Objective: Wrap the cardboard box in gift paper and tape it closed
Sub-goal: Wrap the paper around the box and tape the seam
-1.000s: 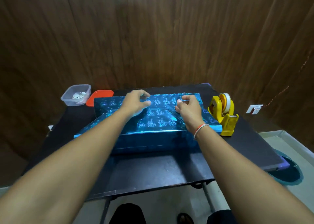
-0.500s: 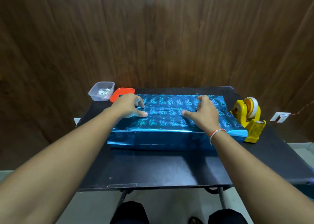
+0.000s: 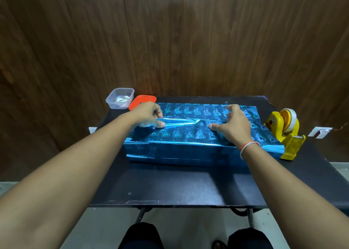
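- We reach both arms out straight over the black worktop [image 3: 179,188], with our hands on top of the box [image 3: 188,152].
- The box lies flat in the middle of the worktop, covered in shiny blue gift paper [image 3: 190,113] with little hearts on it.
- Our left hand [image 3: 149,114] sits on the left part of the top. Its thumb and fingers pinch a raised, shiny fold of the paper.
- Our right hand [image 3: 233,125] lies on the right part of the top. Its fingers are spread and a bit bent, and the thumb points in toward the left hand. It presses the paper down and grips nothing.
- A thin band [image 3: 249,145] goes round our right wrist.
- A yellow tape holder [image 3: 283,133] stands just beside the right end of the box.
- A clear tub [image 3: 120,97] and an orange lid [image 3: 142,100] sit at the far left corner of the worktop, near the left hand.
- A brown wooden wall [image 3: 170,41] stands behind the worktop.
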